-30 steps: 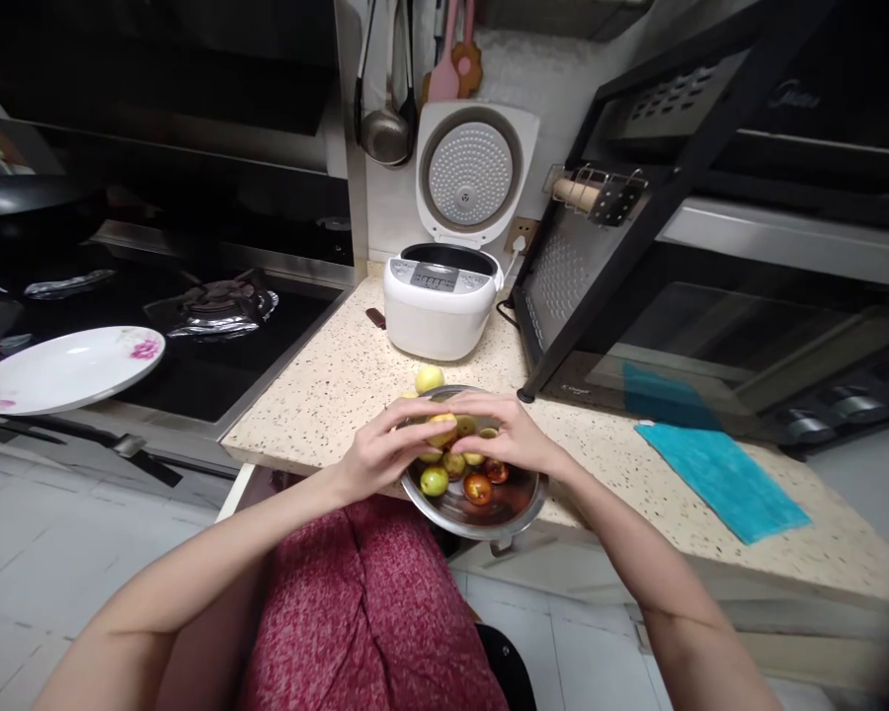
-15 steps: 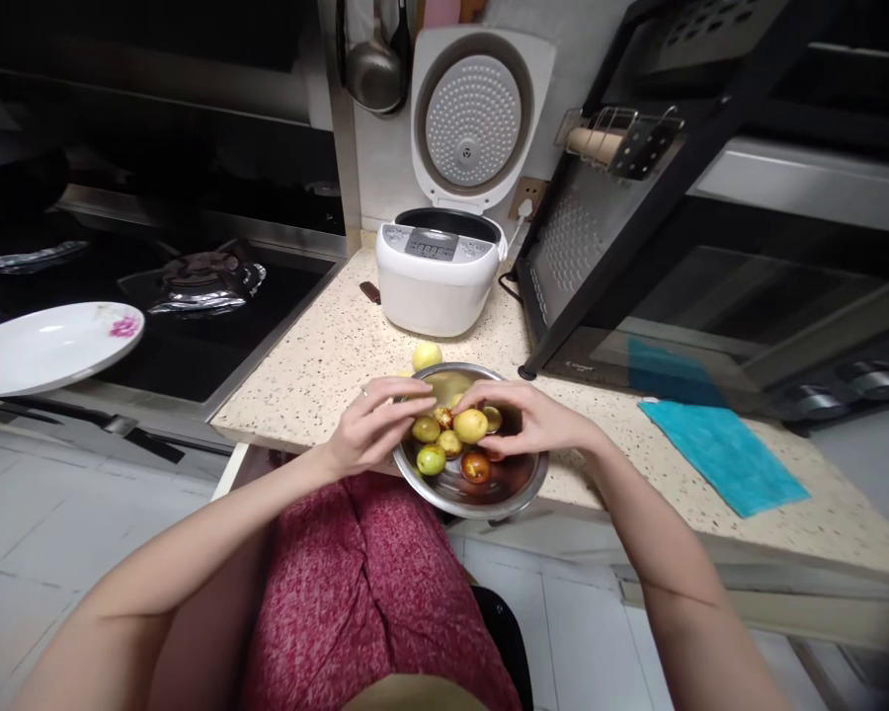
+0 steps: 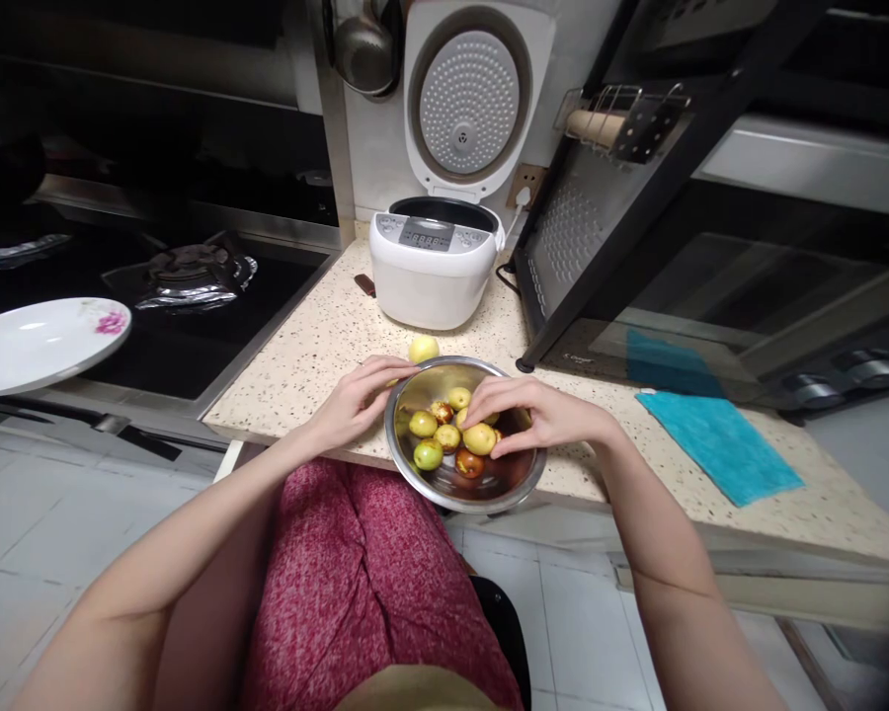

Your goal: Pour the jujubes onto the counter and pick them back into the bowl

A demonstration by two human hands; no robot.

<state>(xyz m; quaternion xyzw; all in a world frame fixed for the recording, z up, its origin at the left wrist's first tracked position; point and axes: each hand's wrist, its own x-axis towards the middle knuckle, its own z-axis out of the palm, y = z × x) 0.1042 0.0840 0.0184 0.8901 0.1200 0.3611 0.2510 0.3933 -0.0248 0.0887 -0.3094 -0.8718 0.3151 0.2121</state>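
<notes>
Our right hand (image 3: 539, 410) reached over the right rim of the metal bowl (image 3: 508, 484), its thumb and fingers part-way open about a yellow fruit (image 3: 480, 440); we could not tell whether it gripped the fruit or only touched it. Our left hand (image 3: 354, 403) lay at the bowl's left rim with its fingers loosely bent, and a trace of yellow showed beneath them, so we could not tell whether it held anything.

Inside the bowl, at the counter's front edge, we saw more fruit, among them a green one (image 3: 428, 454) and a red-brown one (image 3: 469, 462). Just behind the bowl, a pale yellow fruit (image 3: 424, 348) sat on the speckled counter (image 3: 282, 395). Beyond it stood a white rice cooker (image 3: 434, 286), its lid raised. To our right a blue cloth (image 3: 722, 444) lay before a dark oven (image 3: 748, 286); to our left we had a flowered white plate (image 3: 44, 341) by the stove (image 3: 193, 346).
</notes>
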